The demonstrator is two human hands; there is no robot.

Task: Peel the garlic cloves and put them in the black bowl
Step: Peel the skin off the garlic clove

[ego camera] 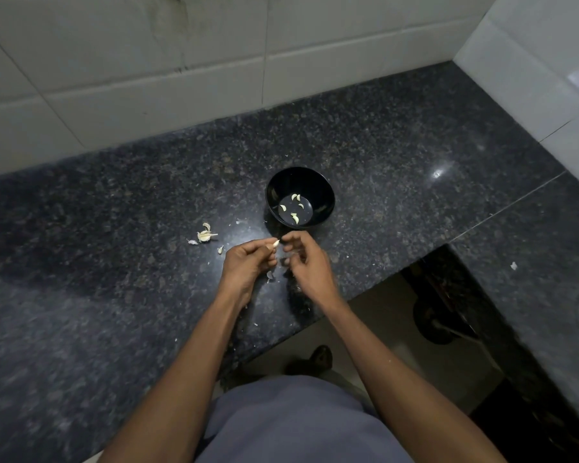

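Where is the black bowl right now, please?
In the head view, the black bowl sits on the counter just beyond both hands, right of the garlic scraps.

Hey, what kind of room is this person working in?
Most likely a home kitchen: a dark speckled granite countertop backed by pale tiled walls, with a small black bowl of peeled garlic cloves on it.
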